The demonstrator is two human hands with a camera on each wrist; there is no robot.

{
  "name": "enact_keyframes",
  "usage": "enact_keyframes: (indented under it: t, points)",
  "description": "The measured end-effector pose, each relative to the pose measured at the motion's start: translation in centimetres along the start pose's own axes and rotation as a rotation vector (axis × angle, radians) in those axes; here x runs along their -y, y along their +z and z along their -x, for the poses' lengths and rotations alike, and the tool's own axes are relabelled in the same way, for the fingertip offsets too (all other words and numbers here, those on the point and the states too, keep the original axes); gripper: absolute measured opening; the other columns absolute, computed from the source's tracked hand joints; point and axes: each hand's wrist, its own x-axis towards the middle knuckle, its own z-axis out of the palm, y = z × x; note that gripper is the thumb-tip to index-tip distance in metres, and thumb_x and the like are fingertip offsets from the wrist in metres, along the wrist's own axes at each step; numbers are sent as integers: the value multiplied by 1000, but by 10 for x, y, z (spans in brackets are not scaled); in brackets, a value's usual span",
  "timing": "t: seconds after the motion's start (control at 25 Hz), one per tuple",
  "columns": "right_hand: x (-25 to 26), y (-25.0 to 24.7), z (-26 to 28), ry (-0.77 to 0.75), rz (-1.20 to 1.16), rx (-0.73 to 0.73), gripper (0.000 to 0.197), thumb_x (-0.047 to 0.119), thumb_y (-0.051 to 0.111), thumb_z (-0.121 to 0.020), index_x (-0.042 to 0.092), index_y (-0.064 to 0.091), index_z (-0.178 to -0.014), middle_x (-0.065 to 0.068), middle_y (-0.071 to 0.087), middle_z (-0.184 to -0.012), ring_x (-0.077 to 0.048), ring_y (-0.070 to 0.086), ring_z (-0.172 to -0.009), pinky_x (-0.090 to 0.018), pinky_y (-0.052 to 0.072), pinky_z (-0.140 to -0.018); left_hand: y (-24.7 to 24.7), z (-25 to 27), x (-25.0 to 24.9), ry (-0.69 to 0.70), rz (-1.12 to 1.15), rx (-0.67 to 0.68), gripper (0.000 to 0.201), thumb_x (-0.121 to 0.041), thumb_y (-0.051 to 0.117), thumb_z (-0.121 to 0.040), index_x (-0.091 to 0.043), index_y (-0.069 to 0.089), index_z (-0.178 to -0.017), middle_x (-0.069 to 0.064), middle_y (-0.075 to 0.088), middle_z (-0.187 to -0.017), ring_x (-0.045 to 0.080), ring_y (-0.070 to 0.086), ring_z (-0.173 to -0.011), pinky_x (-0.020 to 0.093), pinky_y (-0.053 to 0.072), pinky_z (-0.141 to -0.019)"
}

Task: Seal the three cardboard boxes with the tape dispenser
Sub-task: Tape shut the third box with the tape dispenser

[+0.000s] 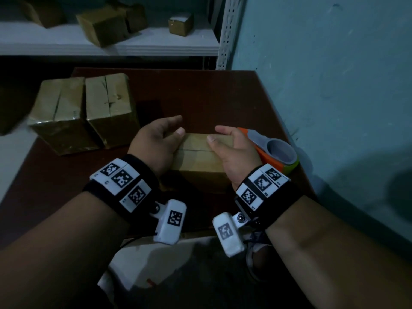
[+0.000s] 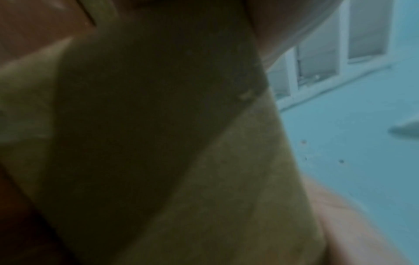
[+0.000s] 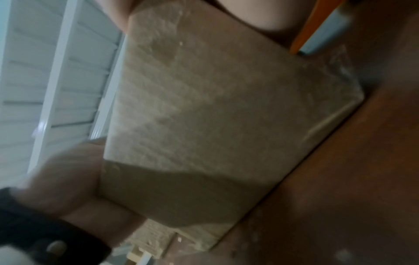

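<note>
A small cardboard box (image 1: 196,157) stands on the brown table (image 1: 211,94) in front of me, its top flaps closed along a seam. My left hand (image 1: 160,134) clasps its left side and my right hand (image 1: 231,148) its right side, both thumbs on the top. The right wrist view shows the box's side (image 3: 215,107) with the left hand (image 3: 68,179) beyond it. The left wrist view is filled by blurred cardboard (image 2: 204,179). An orange and grey tape dispenser (image 1: 276,152) lies just right of my right hand, untouched. Two more boxes (image 1: 60,108) (image 1: 109,103) stand side by side at the table's left rear.
A white shelf (image 1: 156,44) behind the table carries several other boxes (image 1: 100,24). A blue wall (image 1: 334,85) runs close along the table's right edge. The dispenser's orange edge (image 3: 317,26) shows in the right wrist view.
</note>
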Motion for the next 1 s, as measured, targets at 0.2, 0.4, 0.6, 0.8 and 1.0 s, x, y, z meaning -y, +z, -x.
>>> enact_keyframes:
  t: [0.2,0.4,0.6,0.8,1.0]
  points:
    - [3,-7,-4,44,4,115,60,52,83,-77,44,59,-131,14,63,-129,-15,65,-119,-46,58,-101,-5,-2,0,74,-85,138,43,-39,69,-98,-43,60,-140,-13,57,-146,12,53,-131,41,45,-111]
    - [1,-8,-6,-3,-12,184,83,57,86,-61,42,55,-137,14,57,-138,-12,59,-130,-45,54,-108,-16,-7,5,157,-157,295,65,-42,84,-82,-44,58,-142,-21,43,-159,10,40,-146,43,31,-123]
    - [-1,-12,-9,-6,-7,212,71,51,92,-58,51,59,-121,14,56,-138,-14,57,-131,-48,54,-107,-19,-10,7,187,-189,329,76,-53,84,-73,-45,57,-144,-21,37,-163,11,36,-149,45,28,-124]
    - [0,-10,-5,40,-35,184,67,37,92,-60,39,61,-119,-3,63,-127,-26,69,-112,-56,62,-91,-15,-14,13,147,-105,308,51,-44,73,-94,-42,59,-143,-22,38,-162,9,34,-150,49,29,-125]
    - [6,-9,0,46,-42,167,51,31,89,-69,39,62,-111,-5,67,-122,-29,72,-106,-59,62,-89,-11,-9,8,116,-48,266,47,-34,70,-99,-40,58,-144,-21,44,-156,8,42,-141,35,37,-113]
